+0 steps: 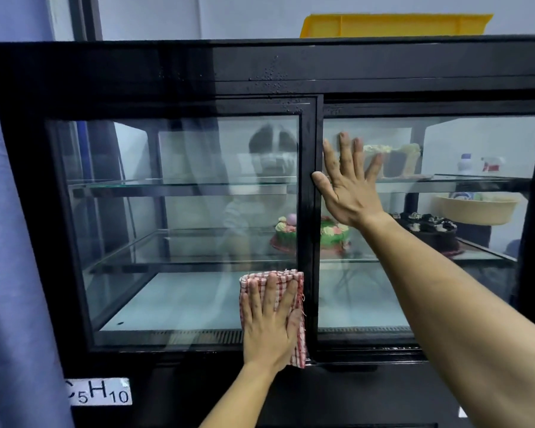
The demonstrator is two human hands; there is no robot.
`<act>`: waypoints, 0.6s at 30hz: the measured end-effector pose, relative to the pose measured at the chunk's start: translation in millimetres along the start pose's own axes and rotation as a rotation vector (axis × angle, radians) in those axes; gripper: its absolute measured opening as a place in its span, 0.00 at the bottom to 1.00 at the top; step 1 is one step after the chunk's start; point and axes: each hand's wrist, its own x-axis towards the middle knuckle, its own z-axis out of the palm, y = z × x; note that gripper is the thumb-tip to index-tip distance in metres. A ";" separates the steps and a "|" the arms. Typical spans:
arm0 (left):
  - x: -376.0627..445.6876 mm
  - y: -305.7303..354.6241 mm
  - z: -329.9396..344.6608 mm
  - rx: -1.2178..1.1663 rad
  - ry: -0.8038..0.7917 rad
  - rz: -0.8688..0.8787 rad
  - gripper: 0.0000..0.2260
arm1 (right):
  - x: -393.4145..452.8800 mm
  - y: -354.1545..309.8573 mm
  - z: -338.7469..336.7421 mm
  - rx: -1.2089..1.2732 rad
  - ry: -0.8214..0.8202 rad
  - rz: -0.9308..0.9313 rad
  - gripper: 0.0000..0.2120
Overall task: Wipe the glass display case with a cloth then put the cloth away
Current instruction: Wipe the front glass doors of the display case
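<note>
A black-framed glass display case [309, 193] with two sliding glass doors fills the view. My left hand [267, 325] lies flat, fingers straight, pressing a folded red-and-white checked cloth [298, 341] against the lower right corner of the left pane [173, 230]. My right hand [349, 189] rests open and flat on the right pane [445, 288], fingers spread, its thumb on the black centre frame.
Inside are glass shelves, a green cake [331, 236], a dark chocolate cake [436, 233] and a cake slice [396, 160]. A beige basin [476, 208] and bottles show through the glass. A yellow tray [393, 24] sits on top. A blue curtain [16, 242] hangs at left.
</note>
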 end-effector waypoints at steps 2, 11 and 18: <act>-7.4 -2.5 2.3 0.001 -0.033 0.007 0.27 | -1.0 -0.8 2.4 0.058 -0.025 0.012 0.28; -34.1 -14.2 7.4 0.014 -0.070 0.124 0.32 | 0.1 2.0 4.9 -0.028 -0.001 -0.002 0.29; 164.4 -14.0 -70.6 -0.045 0.126 0.140 0.29 | 0.0 5.6 9.2 -0.057 0.037 -0.021 0.29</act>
